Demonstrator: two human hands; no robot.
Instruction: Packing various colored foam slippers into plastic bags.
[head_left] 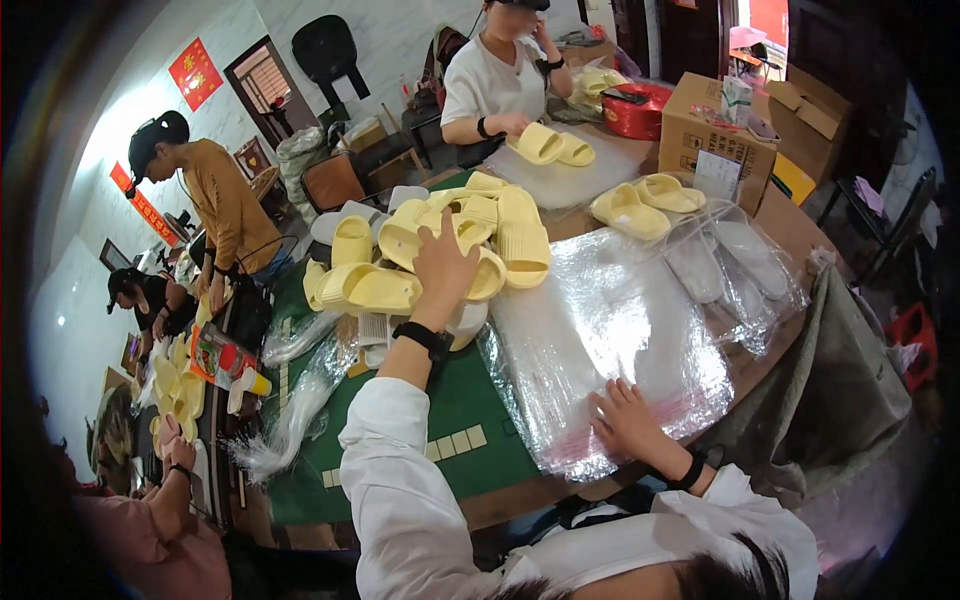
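Note:
My left hand [445,268] reaches out over a heap of pale yellow slippers [352,242]. Its fingers are spread and nothing is gripped in them; whether the fingertips touch a slipper, I cannot tell. My right hand [630,422] lies with fingers apart on the near edge of a stack of clear plastic bags [580,320], close to the bags' pinkish strip. Right of the heap and beyond the bags sits a pair of yellow slippers [630,212]. Grey slippers [695,265] in clear plastic lie at the stack's far right.
Green matting [470,400] covers part of the table, with bundled clear strands [295,420] on its left. Across the table, a person in white [490,85] holds yellow slippers. Cardboard boxes [700,125] stand at the back right. More people work at the left.

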